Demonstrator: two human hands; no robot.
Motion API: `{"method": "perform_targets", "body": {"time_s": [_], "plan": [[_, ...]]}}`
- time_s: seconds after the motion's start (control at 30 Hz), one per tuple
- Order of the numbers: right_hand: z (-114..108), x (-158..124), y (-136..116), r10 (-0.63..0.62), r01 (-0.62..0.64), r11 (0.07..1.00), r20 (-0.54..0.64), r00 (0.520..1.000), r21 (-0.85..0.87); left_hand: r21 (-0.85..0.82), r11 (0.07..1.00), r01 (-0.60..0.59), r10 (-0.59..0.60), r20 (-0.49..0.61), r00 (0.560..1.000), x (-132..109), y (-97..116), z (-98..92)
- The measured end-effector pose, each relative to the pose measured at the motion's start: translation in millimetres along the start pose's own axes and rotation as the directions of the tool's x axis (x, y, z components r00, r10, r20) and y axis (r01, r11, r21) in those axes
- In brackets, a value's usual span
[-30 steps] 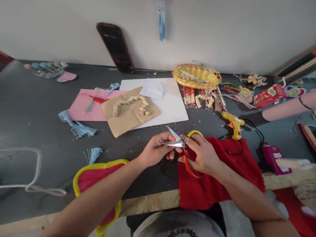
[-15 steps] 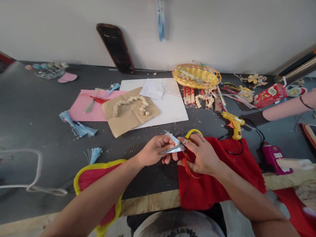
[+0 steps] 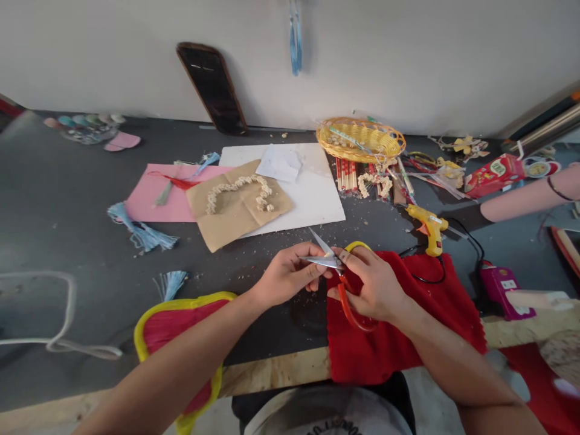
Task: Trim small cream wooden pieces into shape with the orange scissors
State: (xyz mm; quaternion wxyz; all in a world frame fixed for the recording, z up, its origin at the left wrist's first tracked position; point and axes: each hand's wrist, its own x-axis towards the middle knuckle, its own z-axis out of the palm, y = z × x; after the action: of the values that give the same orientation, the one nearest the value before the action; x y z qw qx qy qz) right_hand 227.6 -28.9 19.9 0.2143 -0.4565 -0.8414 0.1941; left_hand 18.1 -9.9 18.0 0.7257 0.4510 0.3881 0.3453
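My right hand (image 3: 379,289) grips the scissors (image 3: 350,305), which have one yellow and one red handle, over the red cloth (image 3: 426,332). Their blades are spread apart and point left. Close against the blades is my left hand (image 3: 287,275), its fingers pinched together on something small and pale that is mostly hidden. Above the hands, a curved string of cream beads (image 3: 238,183) lies on brown paper (image 3: 217,223). To the right of the cloth's top edge rests a yellow glue gun (image 3: 430,228).
At the back stand a yellow wicker basket (image 3: 385,142) and a leaning phone (image 3: 212,87). Blue tassels (image 3: 142,232) and pink paper (image 3: 136,202) lie left. A purple box (image 3: 502,290) and red carton (image 3: 493,175) are right. A yellow-edged pink piece (image 3: 181,320) sits under my left forearm.
My left hand has shifted slightly right and its fingers have closed in by the blades. The scissors have turned a little, with the upper blade pointing more upward.
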Motion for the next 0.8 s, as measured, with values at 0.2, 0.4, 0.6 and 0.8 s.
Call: {"method": "perform_targets", "body": {"time_s": [0.2,0.4,0.6,0.8], "plan": [[3.0,1.3,2.0,0.0,0.002,0.999,0.025,1.0,-0.044,0.096,0.995,-0.032,0.041,-0.096,0.994,-1.6,-1.0,1.4],[2.5,2.7,1.9,-0.038,0.039,0.999,0.047,0.998,-0.032,-0.03,0.997,0.07,-0.071,-0.033,0.997,0.7,2.0,-0.9],[2.3,1.6,0.9,-0.076,0.076,0.997,0.049,0.996,0.001,-0.131,0.987,0.092,-0.077,0.112,0.991,1.3,2.7,-3.4],[2.3,-1.9,1.1,-0.07,0.071,0.997,0.054,0.996,-0.013,-0.167,0.98,0.107,-0.088,0.116,0.989,2.0,-3.7,-5.4]]}}
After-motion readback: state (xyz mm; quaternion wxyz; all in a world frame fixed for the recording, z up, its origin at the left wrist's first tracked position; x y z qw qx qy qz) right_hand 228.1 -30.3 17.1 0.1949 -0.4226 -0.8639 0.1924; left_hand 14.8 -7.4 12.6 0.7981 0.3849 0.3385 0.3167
